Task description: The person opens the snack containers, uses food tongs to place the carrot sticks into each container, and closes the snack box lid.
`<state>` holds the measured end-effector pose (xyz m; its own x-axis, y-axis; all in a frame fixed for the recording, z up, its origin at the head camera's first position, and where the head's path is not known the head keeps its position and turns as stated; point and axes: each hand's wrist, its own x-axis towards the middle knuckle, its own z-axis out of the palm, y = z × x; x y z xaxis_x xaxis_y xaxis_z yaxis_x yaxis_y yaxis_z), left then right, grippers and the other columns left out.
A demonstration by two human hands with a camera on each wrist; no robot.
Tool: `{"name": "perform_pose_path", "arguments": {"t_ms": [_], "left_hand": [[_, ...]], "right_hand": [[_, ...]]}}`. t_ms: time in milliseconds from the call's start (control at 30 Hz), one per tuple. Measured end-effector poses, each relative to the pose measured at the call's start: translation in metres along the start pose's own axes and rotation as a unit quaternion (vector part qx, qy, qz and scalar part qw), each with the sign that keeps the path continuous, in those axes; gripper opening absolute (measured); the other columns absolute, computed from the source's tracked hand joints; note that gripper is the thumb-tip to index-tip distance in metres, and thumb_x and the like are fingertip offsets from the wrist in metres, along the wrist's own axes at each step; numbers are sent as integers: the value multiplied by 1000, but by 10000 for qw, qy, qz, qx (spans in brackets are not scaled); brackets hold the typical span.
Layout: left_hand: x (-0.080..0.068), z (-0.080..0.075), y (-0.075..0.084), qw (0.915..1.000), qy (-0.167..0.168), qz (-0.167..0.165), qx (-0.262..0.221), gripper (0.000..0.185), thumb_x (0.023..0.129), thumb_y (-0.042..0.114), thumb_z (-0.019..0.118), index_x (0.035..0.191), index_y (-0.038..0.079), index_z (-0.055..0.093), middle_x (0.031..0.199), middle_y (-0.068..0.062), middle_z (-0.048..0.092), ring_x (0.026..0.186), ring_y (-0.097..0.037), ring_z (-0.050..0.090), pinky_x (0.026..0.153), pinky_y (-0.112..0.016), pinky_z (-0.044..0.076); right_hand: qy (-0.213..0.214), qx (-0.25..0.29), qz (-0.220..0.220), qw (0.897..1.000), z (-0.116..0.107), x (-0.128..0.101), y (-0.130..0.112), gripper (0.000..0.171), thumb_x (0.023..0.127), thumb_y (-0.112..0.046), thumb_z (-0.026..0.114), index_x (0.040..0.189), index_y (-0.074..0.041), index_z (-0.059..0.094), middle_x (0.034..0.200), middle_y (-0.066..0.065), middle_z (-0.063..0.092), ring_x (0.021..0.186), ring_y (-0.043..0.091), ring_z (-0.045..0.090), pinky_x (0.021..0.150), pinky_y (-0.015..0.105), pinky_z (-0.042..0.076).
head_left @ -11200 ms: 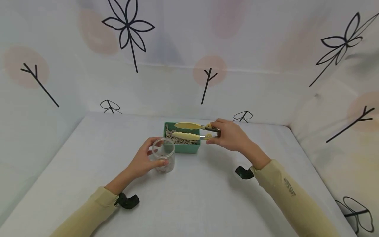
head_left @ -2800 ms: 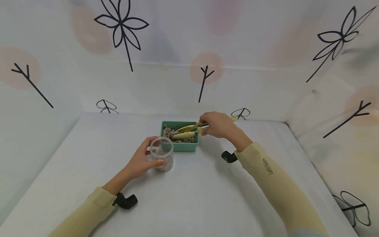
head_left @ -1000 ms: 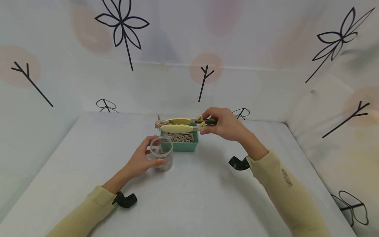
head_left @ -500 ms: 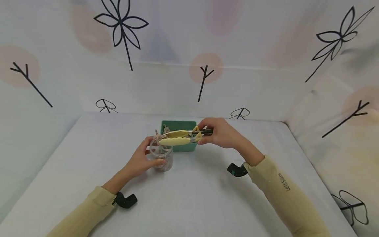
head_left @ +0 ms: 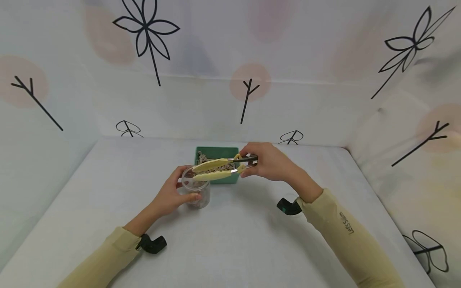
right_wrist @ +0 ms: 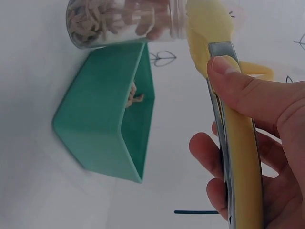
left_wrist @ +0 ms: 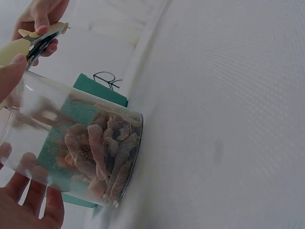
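Nearest, on the white table (head_left: 234,240): left hand (head_left: 172,197) wrapped round a clear jar (head_left: 196,193), fingers and thumb curled about its wall, jar upright and partly filled with brownish dried strips (left_wrist: 102,157). Just beyond, right hand (head_left: 268,162) clamped on yellow tongs (head_left: 216,170), thumb pressing the top arm, fingers under the lower one; tong tips slightly apart and poised right over the jar mouth. Behind the jar, touching or nearly so, a green box (head_left: 217,154) with more of the same strips inside.

Judged from this: a release over the jar in hand. Best done with the tips centred above the opening and dipped a little inside the rim before easing the squeeze, so nothing catches on the lip or spills onto the table. Worth keeping the jar pinned firmly and level, since a nudge from the tongs could tip it. Whether any strip remains between the tips cannot be told; too small and blurred.

Writing: small dark lettering along the right sleeve (head_left: 347,224), possibly "LetsSlim", not sharp enough to be sure. None legible on jar, tongs or box. Farthest, backdrop walls (head_left: 230,80) bearing only drawn black leaf and twig shapes over pale pink spots, no words.
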<state>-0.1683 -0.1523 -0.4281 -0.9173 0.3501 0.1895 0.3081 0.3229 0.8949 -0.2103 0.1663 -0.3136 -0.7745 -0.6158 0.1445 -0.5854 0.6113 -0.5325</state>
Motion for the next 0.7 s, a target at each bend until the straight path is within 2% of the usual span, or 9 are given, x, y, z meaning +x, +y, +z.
{"name": "perform_pose_path", "arguments": {"t_ms": [200,367,700], "left_hand": [[0,0,1,10000,30,35,33,83,79,19,86,147,12,38,139,-9,50,127,-28,45,101,-53,41],[0,0,1,10000,56,29,64,83,79,18,87,146,12,39,140,-10,49,129,-31,44,100,-54,41],[0,1,0,10000,68,33,-23,79,80,15,86,145,11,40,138,-15,51,128,-30,45,101,-55,40]], "right_hand": [[-20,112,23,9999,-1,0,1,45,74,-19,90,112,-11,68,106,-1,66,87,19,66,74,33,54],[6,230,149,9996,-3,0,4,48,74,-19,90,115,-11,68,111,2,66,88,16,65,77,34,55],[185,160,540,9982,-8,5,30,56,77,-21,89,124,-5,63,115,5,64,91,18,66,80,37,55]]}}
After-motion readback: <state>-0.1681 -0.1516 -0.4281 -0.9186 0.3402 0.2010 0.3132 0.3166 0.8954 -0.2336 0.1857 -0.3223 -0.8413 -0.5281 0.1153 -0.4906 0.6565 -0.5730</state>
